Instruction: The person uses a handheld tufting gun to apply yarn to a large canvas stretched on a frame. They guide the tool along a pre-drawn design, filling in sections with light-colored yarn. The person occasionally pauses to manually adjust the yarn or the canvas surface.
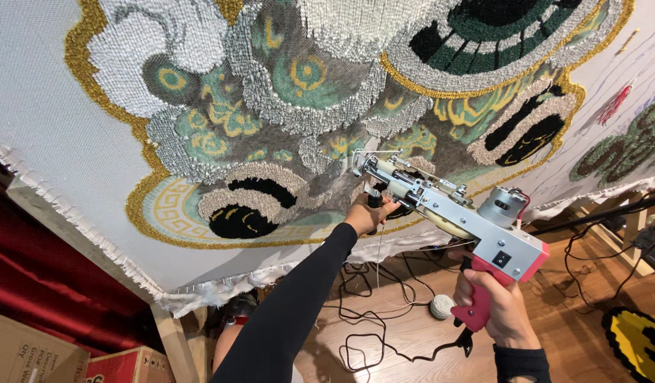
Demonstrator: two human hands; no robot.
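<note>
Tufting gun [451, 213], right of frame centre with needle tip against the stretched backing cloth [51, 135], is judged rigid and motor-heavy: red rear grip is clasped by right hand [501, 308], black front handle by left hand [370, 213].

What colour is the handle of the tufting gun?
Pink-red, gripped by the right hand; the handle shows best in the head view.
</note>
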